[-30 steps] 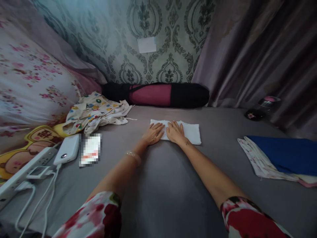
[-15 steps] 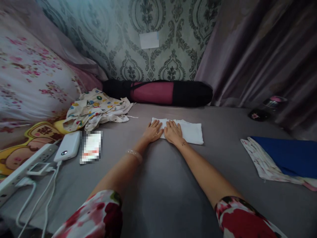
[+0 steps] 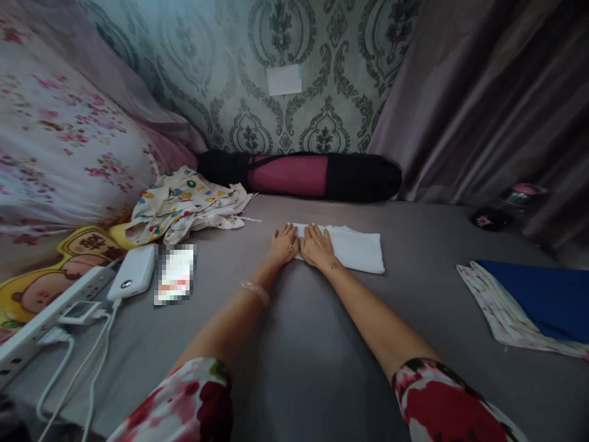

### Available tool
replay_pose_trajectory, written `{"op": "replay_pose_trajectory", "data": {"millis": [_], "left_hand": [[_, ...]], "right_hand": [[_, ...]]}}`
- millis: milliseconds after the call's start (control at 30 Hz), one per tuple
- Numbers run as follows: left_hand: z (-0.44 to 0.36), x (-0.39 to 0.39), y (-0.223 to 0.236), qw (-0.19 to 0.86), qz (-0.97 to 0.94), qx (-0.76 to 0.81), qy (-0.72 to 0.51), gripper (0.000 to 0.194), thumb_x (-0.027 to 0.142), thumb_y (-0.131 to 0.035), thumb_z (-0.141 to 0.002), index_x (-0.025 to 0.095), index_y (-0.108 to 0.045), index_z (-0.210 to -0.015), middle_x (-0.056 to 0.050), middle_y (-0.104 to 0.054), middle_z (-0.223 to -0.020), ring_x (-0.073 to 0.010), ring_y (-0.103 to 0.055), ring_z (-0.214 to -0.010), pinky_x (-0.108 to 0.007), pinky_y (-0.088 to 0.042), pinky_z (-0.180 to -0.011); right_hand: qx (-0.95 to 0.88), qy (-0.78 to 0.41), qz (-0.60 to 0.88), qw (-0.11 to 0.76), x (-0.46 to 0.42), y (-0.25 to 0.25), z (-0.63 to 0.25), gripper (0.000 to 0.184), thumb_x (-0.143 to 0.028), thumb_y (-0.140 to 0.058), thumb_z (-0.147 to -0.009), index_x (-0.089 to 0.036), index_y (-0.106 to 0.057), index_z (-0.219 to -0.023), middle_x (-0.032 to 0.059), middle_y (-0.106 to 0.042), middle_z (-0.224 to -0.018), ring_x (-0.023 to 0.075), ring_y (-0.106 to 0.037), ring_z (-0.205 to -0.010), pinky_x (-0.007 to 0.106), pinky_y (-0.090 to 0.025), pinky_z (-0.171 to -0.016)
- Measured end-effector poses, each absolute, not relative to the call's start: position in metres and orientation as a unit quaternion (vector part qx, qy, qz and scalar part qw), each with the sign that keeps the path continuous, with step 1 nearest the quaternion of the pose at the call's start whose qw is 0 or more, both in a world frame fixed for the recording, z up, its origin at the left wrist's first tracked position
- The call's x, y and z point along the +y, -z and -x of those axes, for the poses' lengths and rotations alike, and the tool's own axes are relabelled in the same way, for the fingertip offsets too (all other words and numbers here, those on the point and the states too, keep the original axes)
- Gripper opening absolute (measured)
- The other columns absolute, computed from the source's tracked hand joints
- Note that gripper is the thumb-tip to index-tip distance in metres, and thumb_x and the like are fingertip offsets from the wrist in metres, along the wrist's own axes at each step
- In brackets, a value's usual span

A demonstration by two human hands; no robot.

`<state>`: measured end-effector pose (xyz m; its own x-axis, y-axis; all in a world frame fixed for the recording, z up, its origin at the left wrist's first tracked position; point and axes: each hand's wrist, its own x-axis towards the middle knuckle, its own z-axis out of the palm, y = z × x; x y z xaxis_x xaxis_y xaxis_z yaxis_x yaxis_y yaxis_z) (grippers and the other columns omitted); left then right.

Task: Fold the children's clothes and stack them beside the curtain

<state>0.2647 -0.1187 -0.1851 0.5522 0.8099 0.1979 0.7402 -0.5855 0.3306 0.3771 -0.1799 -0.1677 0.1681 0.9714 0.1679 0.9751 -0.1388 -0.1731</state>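
Note:
A folded white cloth [image 3: 359,249] lies flat on the grey sheet in front of me, its long side running left to right. At its left end rests my left hand [image 3: 284,244], palm down, partly past the cloth's edge, with the fingers pointing away from me and slightly bent. Close beside it, my right hand [image 3: 317,245] presses flat on the cloth, fingers stretched forward. Both hands are open and cover the cloth's left part, while its right part shows.
Left are a patterned garment [image 3: 184,199], a white power bank [image 3: 132,273], a pixelated flat item [image 3: 175,274] and a power strip [image 3: 55,310] with cables. A black-and-pink long bag [image 3: 288,175] lies along the wall. Right are folded blue fabric [image 3: 536,298] and a dark bottle [image 3: 492,218].
Both hands have slid a little to the left over the cloth, the right one more, so more of its right part shows. The whole view has shifted slightly.

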Motion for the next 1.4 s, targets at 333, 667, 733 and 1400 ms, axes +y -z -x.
{"op": "replay_pose_trajectory", "data": {"millis": [333,667,733,1400], "left_hand": [[-0.262,-0.102,0.192,0.235,-0.818,0.449,-0.272,0.045,0.014,-0.039,-0.087,0.016,-0.056,-0.129,-0.011,-0.053,-0.139,-0.0234,-0.039,-0.136,-0.044,-0.026,-0.114],[-0.253,-0.094,0.189,0.369,-0.664,0.457,-0.462,0.044,0.012,-0.038,-0.081,0.010,-0.065,-0.115,-0.011,-0.066,-0.119,-0.0214,-0.058,-0.114,-0.036,-0.040,-0.106],[-0.253,-0.094,0.189,0.380,-0.647,0.460,-0.475,0.044,0.011,-0.037,-0.080,0.012,-0.065,-0.114,-0.009,-0.067,-0.117,-0.0213,-0.058,-0.114,-0.038,-0.040,-0.106],[-0.250,-0.102,0.174,0.378,-0.619,0.495,-0.478,0.038,0.018,-0.034,-0.091,0.012,-0.063,-0.114,-0.009,-0.065,-0.122,-0.0182,-0.055,-0.119,-0.032,-0.039,-0.107]], "right_hand": [[-0.644,0.010,0.757,0.112,-0.180,0.171,-0.377,0.055,-0.032,-0.025,-0.097,-0.004,-0.038,-0.142,0.0161,-0.035,-0.151,0.0264,-0.026,-0.141,0.047,-0.014,-0.113],[-0.656,-0.010,0.744,0.125,-0.154,0.168,-0.352,0.055,-0.031,-0.024,-0.097,-0.004,-0.036,-0.144,0.0164,-0.035,-0.151,0.0270,-0.028,-0.140,0.047,-0.016,-0.113],[-0.655,-0.011,0.744,0.130,-0.150,0.171,-0.344,0.056,-0.032,-0.023,-0.098,-0.004,-0.034,-0.145,0.0162,-0.034,-0.152,0.0270,-0.027,-0.140,0.046,-0.017,-0.113],[-0.690,-0.030,0.717,0.098,-0.147,0.170,-0.331,0.054,-0.031,-0.023,-0.098,-0.006,-0.036,-0.143,0.0165,-0.028,-0.154,0.0274,-0.017,-0.144,0.047,-0.013,-0.114]]}}
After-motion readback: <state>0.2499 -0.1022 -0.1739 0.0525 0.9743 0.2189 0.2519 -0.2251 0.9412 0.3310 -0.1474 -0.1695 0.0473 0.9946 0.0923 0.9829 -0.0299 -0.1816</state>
